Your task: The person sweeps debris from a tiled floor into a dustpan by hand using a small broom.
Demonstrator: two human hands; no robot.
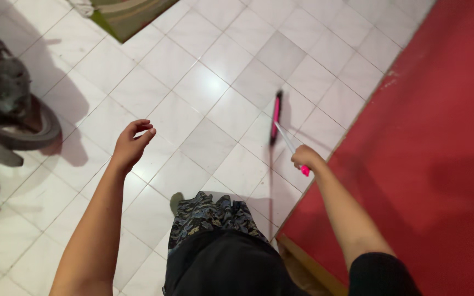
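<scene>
A: Nearest to the camera, what do you see?

B: Dark patterned trousers and a black top, and both bare forearms reaching out over the tile floor (204,87)

A: What is the right hand (304,158) doing?

B: It is closed around the upper end of the broom (281,129), fingers wrapped on the pale handle, with a pink end cap poking out below the fist

A: And the left hand (131,142)?

B: Empty, fingers loosely curled and apart, hanging in the air above the tiles and touching nothing

A: Where does the broom sit?

B: The handle slants away from the fist and the pink head with its dark bristles is down on the white tiles, just beside the red carpet (423,142). The head is blurred, so I cannot tell the bristle detail

A: How would it handle?

B: I judge it light, since one hand carries it at the far end. The handle looks thin, stiff and smooth, so a full wrap near the cap suits it; the bristles should flex

A: Farther out?

B: A tyre (26,129) at the left edge, and a green rug (133,16) at the top
</scene>
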